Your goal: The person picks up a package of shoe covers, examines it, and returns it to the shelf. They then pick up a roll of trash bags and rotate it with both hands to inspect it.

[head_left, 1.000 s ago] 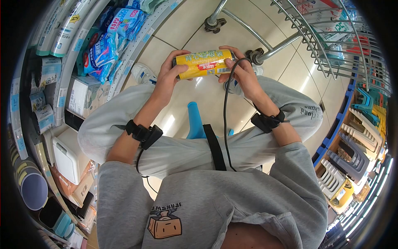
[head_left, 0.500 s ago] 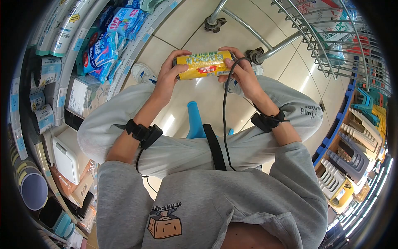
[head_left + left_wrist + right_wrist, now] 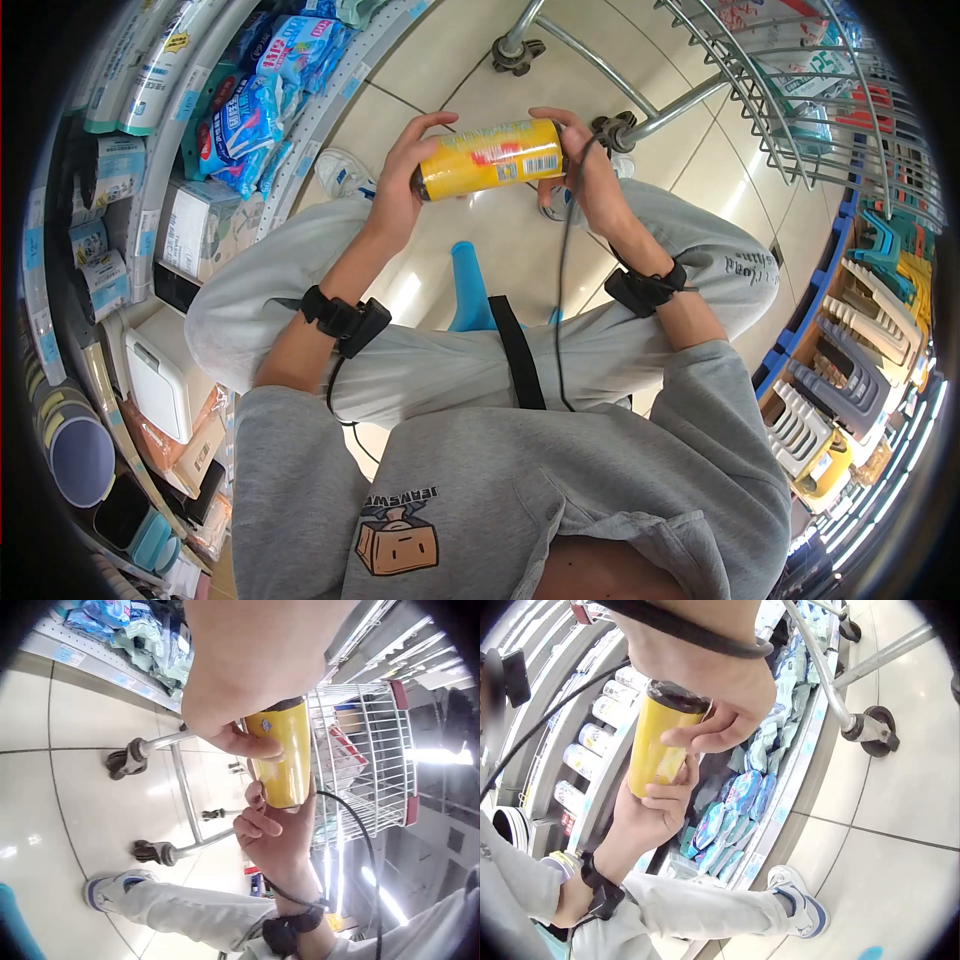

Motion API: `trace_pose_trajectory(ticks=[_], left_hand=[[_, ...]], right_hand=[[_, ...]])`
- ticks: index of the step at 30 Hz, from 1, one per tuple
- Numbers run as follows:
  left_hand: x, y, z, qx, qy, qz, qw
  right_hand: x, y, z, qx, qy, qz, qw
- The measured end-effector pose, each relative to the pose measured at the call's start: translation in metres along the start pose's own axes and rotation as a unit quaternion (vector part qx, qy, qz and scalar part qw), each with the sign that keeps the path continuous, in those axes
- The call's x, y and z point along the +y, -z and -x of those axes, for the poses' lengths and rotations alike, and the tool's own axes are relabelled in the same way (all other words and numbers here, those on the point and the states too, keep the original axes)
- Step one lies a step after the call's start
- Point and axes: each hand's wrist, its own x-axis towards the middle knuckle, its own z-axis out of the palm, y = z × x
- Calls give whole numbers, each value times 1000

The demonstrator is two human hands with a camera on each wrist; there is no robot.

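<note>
A yellow-wrapped roll of garbage bags (image 3: 490,160) with dark ends is held level in front of the knees. My left hand (image 3: 398,180) grips its left end, with a forefinger raised above the wrapper. At the other end my right hand (image 3: 597,190) holds the roll, its fingertips partly hidden behind it. A barcode and a red patch face up on the wrapper. In the right wrist view, fingers of the right hand (image 3: 720,705) press the roll (image 3: 652,746) near its dark end, and the left hand (image 3: 656,814) curls around the lower part.
Shelves on the left carry blue packets (image 3: 245,125) and boxes (image 3: 195,235). A wire shopping cart (image 3: 790,100) stands front right, its caster (image 3: 515,55) on the tiles. Plastic baskets (image 3: 850,370) line the right. A black cable (image 3: 562,300) hangs from the right hand.
The roll has turned about its long axis, bringing the barcode to the front and its large lettering upward. Both thumbs have left the wrapper's face, and the cable by the right hand has shifted right.
</note>
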Motion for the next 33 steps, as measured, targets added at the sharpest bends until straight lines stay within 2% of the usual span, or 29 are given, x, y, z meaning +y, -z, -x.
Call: trace_pose_trajectory(ticks=[1, 2, 4, 5, 7, 8, 10, 14, 19, 20, 33], left_hand=[[6, -2, 2, -37, 23, 38, 998], [11, -6, 4, -36, 25, 39, 998], [20, -15, 11, -27, 23, -36, 999], [24, -20, 14, -24, 28, -34, 999], [31, -27, 20, -46, -23, -50, 997], [34, -27, 22, -42, -16, -47, 998], [38, -27, 26, -75, -6, -102, 992], [44, -28, 29, -74, -8, -130, 989], [45, -23, 28, -87, 7, -122, 989], [44, -22, 28, -96, 11, -115, 989], [40, -20, 23, -91, 37, -98, 990]], right_hand=[[-2, -1, 2, 1, -2, 0, 1000], [-5, -2, 3, -18, 18, 3, 1000], [-16, -10, 6, -41, 41, 6, 998], [-16, -11, 6, -41, 36, 3, 998], [-13, -9, 8, -61, 86, -20, 994], [-13, -10, 9, -51, 96, -18, 994], [-16, -13, 13, -47, 85, -15, 995], [-17, -16, 18, -45, 85, 7, 995], [-18, -14, 20, -57, 88, 41, 994], [-23, -14, 21, -56, 58, 73, 994], [-17, -8, 17, -45, 44, 68, 996]])
